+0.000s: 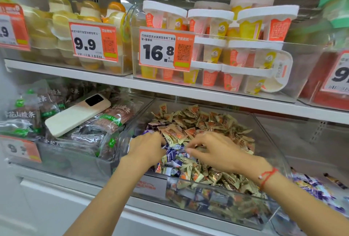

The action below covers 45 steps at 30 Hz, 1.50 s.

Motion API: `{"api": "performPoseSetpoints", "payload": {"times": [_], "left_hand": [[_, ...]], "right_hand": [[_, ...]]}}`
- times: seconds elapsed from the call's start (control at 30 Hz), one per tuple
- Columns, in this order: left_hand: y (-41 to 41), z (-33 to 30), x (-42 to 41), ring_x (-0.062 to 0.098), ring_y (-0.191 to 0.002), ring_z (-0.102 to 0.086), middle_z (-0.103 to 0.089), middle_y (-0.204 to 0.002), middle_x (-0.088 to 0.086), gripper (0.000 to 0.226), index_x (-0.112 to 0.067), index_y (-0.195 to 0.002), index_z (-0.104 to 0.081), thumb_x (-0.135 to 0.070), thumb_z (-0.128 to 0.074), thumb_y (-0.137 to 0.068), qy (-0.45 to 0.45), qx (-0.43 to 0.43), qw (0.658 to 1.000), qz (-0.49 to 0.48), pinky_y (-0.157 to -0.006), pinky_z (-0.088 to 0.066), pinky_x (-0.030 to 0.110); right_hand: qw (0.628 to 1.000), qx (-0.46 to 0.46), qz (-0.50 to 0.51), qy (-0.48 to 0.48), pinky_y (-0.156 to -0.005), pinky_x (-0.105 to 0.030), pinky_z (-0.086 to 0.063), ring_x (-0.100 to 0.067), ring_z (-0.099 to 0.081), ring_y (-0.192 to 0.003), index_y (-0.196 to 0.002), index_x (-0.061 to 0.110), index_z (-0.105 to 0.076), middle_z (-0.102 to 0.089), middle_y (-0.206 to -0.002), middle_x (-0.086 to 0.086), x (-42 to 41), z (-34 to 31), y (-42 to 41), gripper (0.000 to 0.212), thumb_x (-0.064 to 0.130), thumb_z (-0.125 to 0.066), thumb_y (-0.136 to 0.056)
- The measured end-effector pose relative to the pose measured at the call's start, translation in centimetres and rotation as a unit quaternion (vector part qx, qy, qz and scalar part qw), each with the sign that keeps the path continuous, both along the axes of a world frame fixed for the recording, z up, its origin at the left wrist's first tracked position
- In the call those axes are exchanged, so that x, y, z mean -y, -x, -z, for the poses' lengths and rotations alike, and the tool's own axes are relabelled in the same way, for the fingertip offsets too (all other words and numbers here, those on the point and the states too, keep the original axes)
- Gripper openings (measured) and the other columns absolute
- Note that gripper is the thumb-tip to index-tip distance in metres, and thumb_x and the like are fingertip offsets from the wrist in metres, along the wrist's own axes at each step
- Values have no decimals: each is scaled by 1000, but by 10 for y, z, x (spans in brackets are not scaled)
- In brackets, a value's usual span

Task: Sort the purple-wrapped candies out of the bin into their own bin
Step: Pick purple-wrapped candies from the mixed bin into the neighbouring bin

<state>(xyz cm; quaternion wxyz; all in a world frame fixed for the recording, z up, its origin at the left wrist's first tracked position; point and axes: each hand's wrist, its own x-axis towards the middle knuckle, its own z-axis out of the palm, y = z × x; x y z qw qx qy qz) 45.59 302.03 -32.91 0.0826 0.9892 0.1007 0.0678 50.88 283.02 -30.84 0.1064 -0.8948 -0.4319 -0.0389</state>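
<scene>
A clear plastic bin (222,215) on the lower shelf holds a heap of beige-and-orange wrapped candies (204,122) mixed with purple-and-white wrapped candies (174,157) near its front left. My left hand (146,148) is down in the heap at the bin's left side, fingers curled into the purple candies. My right hand (213,150) hovers over the middle of the heap, fingers bent and pinching at a wrapper. A second clear bin at the right holds purple-wrapped candies (313,188), partly hidden by my right forearm.
A white phone (75,116) lies on dark snack packs (105,122) in the bin to the left. The shelf above carries clear bins of pudding cups (217,46) and jelly cups (62,28), with orange price tags (166,49) hanging at the edge.
</scene>
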Motion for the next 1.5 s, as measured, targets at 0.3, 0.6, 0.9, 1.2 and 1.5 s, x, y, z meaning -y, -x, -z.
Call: {"api": "performPoseSetpoints", "payload": {"times": [0.3,0.6,0.9,1.2,1.5], "left_hand": [[9,1,1,21,-101,-63,-69,-110,-5,22,-37,-113,-68,-33,-57,-94,14,90,996,2,-71,-46,30],[34,-4,23,5,-91,-66,-70,-105,-14,30,-36,-122,-61,-41,-54,-94,217,314,923,49,-75,-56,34],[26,-31,189,4,-96,-53,-62,-100,-15,13,-26,-103,-66,-31,-59,-93,224,332,856,326,-83,-43,24],[-10,-3,234,12,-105,-54,-65,-112,-8,27,-23,-120,-62,-23,-54,-94,94,276,893,343,-91,-41,28],[53,-4,37,14,-102,-56,-65,-109,-5,25,-18,-107,-68,-21,-50,-91,-9,456,886,88,-87,-39,26]], "right_hand": [[994,40,32,101,-54,-19,-33,-16,-54,-88,-127,31,-60,-61,-109,6,-49,14,-23,35,28,-60,-93],[986,22,88,-137,-94,-34,-48,-4,-60,-104,-124,28,-63,-66,-119,11,41,-8,40,32,32,-61,-93],[871,168,354,-298,-60,-37,-50,-18,-62,-72,-100,37,-67,-66,-76,9,211,3,48,19,23,-65,-87],[938,45,310,-148,-91,-30,-40,-22,-50,-117,-133,24,-54,-59,-126,0,249,41,29,36,20,-50,-97],[937,154,61,-309,-71,-15,-46,1,-57,-85,-101,29,-70,-65,-90,22,109,-3,71,17,34,-56,-92]]}}
